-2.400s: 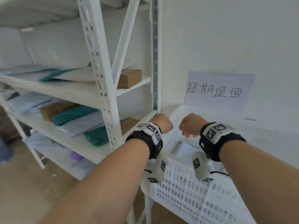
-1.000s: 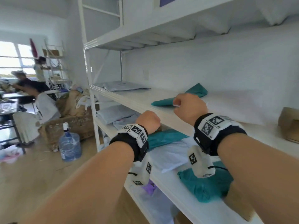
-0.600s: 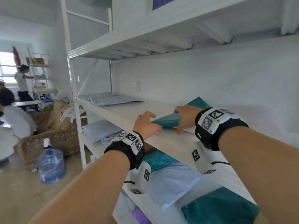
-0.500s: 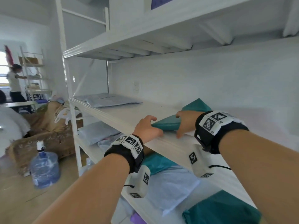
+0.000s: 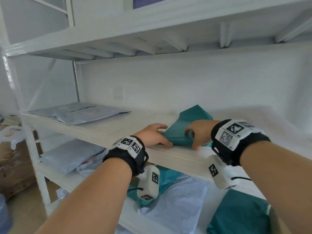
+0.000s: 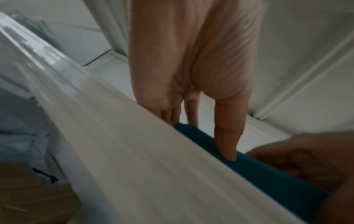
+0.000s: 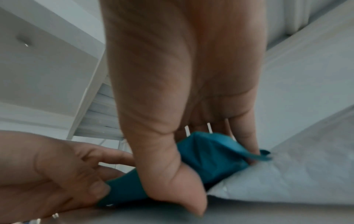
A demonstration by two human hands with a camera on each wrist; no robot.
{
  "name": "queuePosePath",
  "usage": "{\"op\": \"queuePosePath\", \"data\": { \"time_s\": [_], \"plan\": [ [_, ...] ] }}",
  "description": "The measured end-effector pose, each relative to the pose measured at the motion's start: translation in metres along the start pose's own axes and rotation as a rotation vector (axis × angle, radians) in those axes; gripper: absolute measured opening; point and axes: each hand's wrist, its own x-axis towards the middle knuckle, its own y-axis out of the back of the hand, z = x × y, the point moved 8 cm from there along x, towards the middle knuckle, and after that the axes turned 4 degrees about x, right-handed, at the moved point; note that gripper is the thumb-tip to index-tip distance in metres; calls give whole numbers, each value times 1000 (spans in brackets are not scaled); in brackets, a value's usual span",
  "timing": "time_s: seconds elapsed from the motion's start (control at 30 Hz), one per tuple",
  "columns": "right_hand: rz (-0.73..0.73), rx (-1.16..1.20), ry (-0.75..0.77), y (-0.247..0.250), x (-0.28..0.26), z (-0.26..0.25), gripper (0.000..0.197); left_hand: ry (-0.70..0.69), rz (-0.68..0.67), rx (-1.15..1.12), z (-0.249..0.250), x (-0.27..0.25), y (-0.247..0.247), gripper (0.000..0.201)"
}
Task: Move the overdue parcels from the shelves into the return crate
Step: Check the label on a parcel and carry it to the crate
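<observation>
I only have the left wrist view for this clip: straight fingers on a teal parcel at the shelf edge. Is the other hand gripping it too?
Observer: Yes. The right wrist view shows the right hand gripping the teal parcel, thumb in front, fingers behind.
Operator: Anything lying against it?
Observer: A pale grey mailer lies against its right end.
Operator: Other parcels up there?
Observer: The head view shows grey mailers at the far left of the same shelf.
</observation>
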Motion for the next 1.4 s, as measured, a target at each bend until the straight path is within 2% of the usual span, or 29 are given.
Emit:
{"op": "queuePosePath", "data": {
  "time_s": [0.2, 0.37, 0.47, 0.63, 0.8, 0.87, 1.1, 1.17, 1.3, 1.4],
  "plan": [
    [88, 73, -79, 3, -9, -17, 49, -61, -74, -209, -11, 4, 10, 78],
    [345, 262, -49, 21, -21, -41, 40, -139, 40, -314, -16, 6, 21, 101],
    [553, 411, -56, 38, -37, -46, 37, -157, 104, -439, -23, 0, 31, 106],
    [790, 633, -86, 66, -70, -45, 31, -182, 144, -390, -24, -14, 40, 110],
    [938, 795, -85, 82, -106, -42, 13, -241, 182, -372, -7, -34, 48, 100],
    [1001, 821, -83, 86, -121, -39, 10, -266, 205, -385, 1, -42, 50, 105],
    [1216, 1007, -102, 92, -173, -20, 6, -292, 370, -277, 14, -77, 55, 111],
    [1279, 1077, -115, 93, -187, -13, 11, -309, 364, -274, 18, -89, 52, 98],
    [1359, 1244, -143, 89, -208, 5, 18, -352, 196, -307, 31, -106, 31, 33],
    [1350, 1353, -174, 83, -217, 13, 17, -354, 122, -414, 39, -119, 19, 12]
  ]
}}
